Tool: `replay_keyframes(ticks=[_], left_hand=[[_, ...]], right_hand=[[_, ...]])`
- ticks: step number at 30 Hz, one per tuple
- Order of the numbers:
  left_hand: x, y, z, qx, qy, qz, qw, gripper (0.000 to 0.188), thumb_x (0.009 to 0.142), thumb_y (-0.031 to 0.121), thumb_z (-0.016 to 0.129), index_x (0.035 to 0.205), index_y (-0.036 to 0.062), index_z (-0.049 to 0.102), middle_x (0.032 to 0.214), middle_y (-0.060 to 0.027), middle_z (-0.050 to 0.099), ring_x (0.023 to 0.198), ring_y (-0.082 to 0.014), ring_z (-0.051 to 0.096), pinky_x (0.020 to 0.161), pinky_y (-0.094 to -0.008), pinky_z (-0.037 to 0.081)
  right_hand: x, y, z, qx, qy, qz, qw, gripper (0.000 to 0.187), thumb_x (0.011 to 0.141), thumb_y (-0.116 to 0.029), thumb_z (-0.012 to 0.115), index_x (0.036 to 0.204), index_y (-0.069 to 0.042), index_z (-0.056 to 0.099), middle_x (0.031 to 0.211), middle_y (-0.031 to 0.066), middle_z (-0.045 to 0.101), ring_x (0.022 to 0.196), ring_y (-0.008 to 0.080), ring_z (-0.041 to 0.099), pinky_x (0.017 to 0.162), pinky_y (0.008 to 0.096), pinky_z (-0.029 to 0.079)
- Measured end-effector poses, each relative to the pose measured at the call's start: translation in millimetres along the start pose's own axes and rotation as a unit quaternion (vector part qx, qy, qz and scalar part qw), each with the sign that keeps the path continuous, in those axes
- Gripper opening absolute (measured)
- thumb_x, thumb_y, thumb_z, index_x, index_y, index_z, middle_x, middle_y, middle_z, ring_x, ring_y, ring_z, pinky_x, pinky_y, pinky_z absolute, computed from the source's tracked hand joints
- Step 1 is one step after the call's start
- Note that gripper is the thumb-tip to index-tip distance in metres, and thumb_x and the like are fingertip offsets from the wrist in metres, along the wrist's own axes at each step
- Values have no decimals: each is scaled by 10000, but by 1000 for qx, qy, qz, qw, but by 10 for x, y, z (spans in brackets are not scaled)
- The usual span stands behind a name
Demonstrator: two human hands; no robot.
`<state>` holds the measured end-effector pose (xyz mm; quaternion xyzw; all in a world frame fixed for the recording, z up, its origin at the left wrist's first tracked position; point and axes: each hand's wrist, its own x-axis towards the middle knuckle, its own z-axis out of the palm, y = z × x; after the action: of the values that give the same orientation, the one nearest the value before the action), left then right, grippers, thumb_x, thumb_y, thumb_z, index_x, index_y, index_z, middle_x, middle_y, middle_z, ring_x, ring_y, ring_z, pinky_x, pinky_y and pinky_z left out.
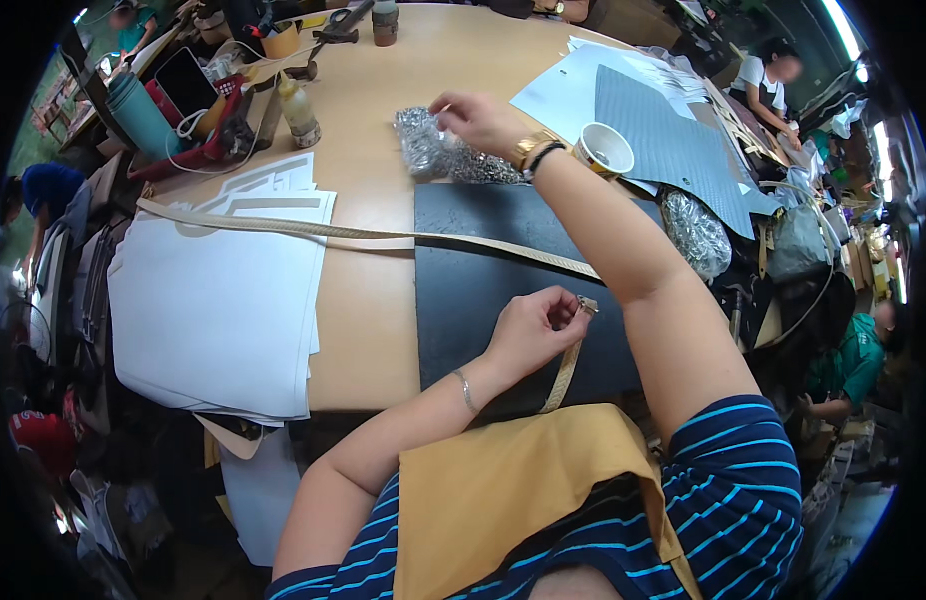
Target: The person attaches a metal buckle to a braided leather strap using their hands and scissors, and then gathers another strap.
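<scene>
My left hand (538, 325) is closed in a pinch on the end of a narrow tan woven-look belt (563, 375). A small metal buckle (587, 305) shows at its fingertips, and the belt hangs down toward my apron. My right hand (478, 122) reaches out to clear plastic bags of small shiny metal pieces (420, 145); its fingers are curved and apart over them, with nothing visible between them. A long strip of similar belt (383, 235) stretches across the table and passes behind my right forearm; whether it joins the held end is hidden.
Below my hands lies a black mat (463, 290). White sheets (218, 300) are stacked to the left. A white cup (605, 150), grey textured sheet (663, 130) and another bag of metal pieces (695, 235) lie right. A glue bottle (299, 115) and red tray (208, 150) stand far left.
</scene>
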<state>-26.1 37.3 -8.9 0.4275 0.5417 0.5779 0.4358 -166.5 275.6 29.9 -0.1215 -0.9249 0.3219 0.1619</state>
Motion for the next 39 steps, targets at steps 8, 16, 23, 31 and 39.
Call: replay_keyframes(ticks=[8, 16, 23, 31, 39], left_hand=[[-14, -50, -12, -21, 14, 9, 1000, 138, 900, 130, 707, 923, 4, 657, 782, -10, 690, 680, -44, 633, 624, -215, 513], [122, 232, -826, -88, 277, 169, 942, 101, 1033, 103, 477, 1092, 37, 525, 943, -51, 631, 862, -114, 587, 809, -274, 486], [884, 152, -2161, 292, 351, 172, 873, 220, 1050, 212, 456, 1104, 3, 499, 958, -151, 650, 882, -257, 626, 795, -389, 493], [1178, -281, -2133, 391, 287, 102, 868, 245, 1015, 219, 492, 1136, 6, 479, 969, -244, 657, 903, -443, 629, 767, -521, 488], [1202, -369, -2085, 247, 308, 116, 911, 222, 1042, 209, 456, 1139, 9, 458, 929, -156, 683, 839, -322, 680, 744, -420, 517]], right_hand=[[-331, 272, -119, -130, -86, 34, 987, 485, 859, -410, 725, 1201, -73, 658, 1130, 163, 702, 1070, 307, 660, 946, 394, 509], [-449, 536, -200, -201, 26, 42, 978, 427, 868, -372, 696, 1185, -88, 663, 1108, 157, 702, 1039, 315, 662, 926, 403, 514], [-79, -146, 209, -113, 30, 4, 993, 364, 876, -368, 690, 1133, -110, 686, 995, 103, 726, 941, 305, 685, 851, 414, 539], [-69, 112, 316, 37, 37, 23, 998, 236, 887, -285, 670, 942, -58, 703, 870, 149, 715, 822, 321, 682, 772, 427, 533], [-321, 83, 367, -9, 22, -63, 998, 183, 814, -204, 756, 883, -53, 679, 856, 124, 666, 879, 311, 638, 790, 406, 515]])
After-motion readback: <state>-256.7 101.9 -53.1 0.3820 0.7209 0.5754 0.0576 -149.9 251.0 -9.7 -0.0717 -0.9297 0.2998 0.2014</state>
